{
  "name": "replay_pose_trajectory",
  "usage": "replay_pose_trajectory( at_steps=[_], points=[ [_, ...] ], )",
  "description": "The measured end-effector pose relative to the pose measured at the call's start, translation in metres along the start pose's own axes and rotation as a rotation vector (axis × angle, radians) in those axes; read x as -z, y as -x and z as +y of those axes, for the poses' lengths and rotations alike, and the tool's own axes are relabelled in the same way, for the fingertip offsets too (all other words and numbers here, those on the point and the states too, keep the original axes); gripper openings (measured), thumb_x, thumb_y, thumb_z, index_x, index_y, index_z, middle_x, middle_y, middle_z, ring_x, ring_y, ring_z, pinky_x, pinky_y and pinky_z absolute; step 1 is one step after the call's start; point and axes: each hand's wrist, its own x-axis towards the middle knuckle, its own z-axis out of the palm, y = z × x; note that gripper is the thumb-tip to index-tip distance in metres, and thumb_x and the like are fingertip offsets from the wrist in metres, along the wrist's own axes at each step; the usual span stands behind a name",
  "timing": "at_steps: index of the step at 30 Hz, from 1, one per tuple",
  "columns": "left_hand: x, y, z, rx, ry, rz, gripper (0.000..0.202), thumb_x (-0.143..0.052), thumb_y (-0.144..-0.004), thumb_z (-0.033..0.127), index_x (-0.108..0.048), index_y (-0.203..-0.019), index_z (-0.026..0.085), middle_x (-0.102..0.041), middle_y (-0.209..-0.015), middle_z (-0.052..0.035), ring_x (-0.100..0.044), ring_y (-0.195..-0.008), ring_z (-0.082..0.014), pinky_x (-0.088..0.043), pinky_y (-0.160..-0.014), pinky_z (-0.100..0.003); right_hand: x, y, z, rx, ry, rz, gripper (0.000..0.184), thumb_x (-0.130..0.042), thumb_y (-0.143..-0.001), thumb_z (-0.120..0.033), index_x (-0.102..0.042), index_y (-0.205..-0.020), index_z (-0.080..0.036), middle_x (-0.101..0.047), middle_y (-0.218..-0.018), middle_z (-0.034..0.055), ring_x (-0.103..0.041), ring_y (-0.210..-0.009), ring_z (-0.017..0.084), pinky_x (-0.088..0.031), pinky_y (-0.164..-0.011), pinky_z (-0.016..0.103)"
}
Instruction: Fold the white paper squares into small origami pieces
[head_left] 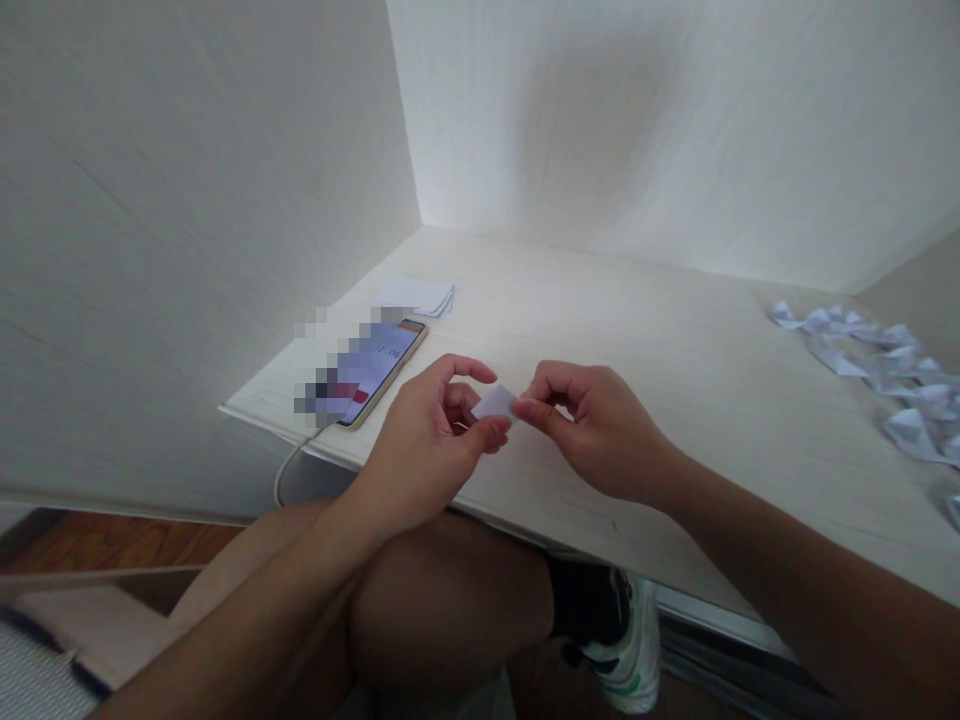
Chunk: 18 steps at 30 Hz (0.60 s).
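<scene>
A small folded piece of white paper (494,403) is held between my two hands, above the front part of the white desk (600,300). My left hand (439,430) grips its left side, thumb below and fingers curled around behind, the index finger arched over the top. Its right corner is pinched between the thumb and index finger of my right hand (581,415). The paper looks diamond-shaped from here; its underside is hidden by my fingers.
A phone (382,370) with a cable (289,460) lies at the desk's left edge, partly blurred out. Behind it rests a stack of white paper sheets (420,296). Several folded white paper pieces (900,350) lie along the right side. Walls (600,120) enclose the desk.
</scene>
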Motion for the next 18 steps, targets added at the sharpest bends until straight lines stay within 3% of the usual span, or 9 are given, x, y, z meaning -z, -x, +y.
replay_pose_trajectory(
  at_steps=[6,13,18],
  points=[
    [-0.006,-0.001,-0.001,-0.01,0.167,0.008,0.04,-0.082,-0.073,0.02,-0.062,-0.108,0.018,-0.065,-0.067,0.0069,-0.068,-0.063,-0.014,-0.066,-0.06,-0.03,0.003,0.003,0.0,0.076,-0.035,0.056,0.025,-0.065,-0.091,-0.028,-0.064,-0.067,-0.019,-0.063,-0.064,0.0005,-0.053,-0.061,0.015,-0.039,-0.059,0.03],
    [0.0,0.0,-0.001,-0.062,0.044,-0.005,0.039,-0.076,-0.08,0.014,-0.068,-0.118,0.017,-0.062,-0.065,0.0061,-0.072,-0.059,-0.0138,-0.06,-0.058,-0.023,-0.002,0.004,0.004,0.113,-0.124,-0.02,0.026,-0.062,-0.097,-0.037,-0.066,-0.076,-0.022,-0.065,-0.076,0.0032,-0.058,-0.072,0.018,-0.046,-0.068,0.033],
    [0.005,0.0,-0.007,-0.024,0.101,-0.121,0.051,-0.074,-0.081,0.013,-0.064,-0.131,0.022,-0.063,-0.069,0.0062,-0.074,-0.065,-0.0149,-0.062,-0.063,-0.026,-0.004,0.005,0.005,0.124,-0.179,-0.078,0.027,-0.064,-0.099,-0.04,-0.069,-0.079,-0.023,-0.066,-0.077,0.0031,-0.059,-0.073,0.018,-0.048,-0.071,0.033]
  ],
)
